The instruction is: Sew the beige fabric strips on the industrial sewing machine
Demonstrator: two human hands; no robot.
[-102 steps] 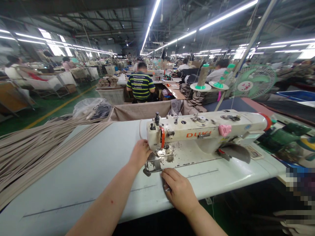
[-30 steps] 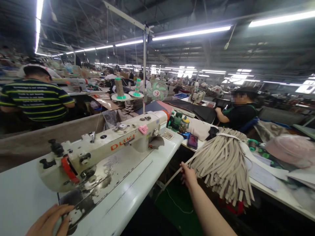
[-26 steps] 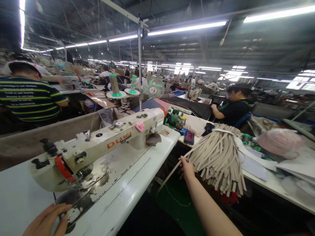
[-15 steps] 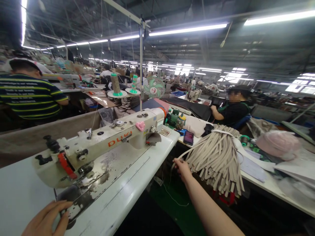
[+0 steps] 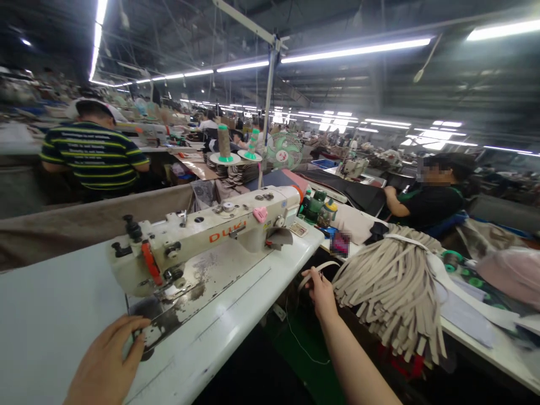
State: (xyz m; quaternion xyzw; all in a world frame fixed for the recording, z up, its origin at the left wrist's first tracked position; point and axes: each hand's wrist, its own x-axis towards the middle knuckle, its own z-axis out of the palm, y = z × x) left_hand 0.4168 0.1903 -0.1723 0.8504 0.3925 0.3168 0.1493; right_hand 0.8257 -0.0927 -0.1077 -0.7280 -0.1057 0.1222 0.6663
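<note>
Beige strip [image 5: 319, 268] arcs just right of centre, pinched in the right hand [image 5: 323, 293] with the fingers closed on it, beside the bundle of like strips [image 5: 392, 292] at right. Lower left, the left hand [image 5: 107, 365] lies loosely spread on the white table [image 5: 50, 315] — holding nothing — fingertips at the metal bed plate of the sewing machine [image 5: 211, 239].

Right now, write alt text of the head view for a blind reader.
The right hand pinches one beige strap leading from a tied bundle of straps draped over the neighbouring table, while the left hand rests on the white sewing table by a cream DUKI sewing machine. Other workers sit beyond.
</note>
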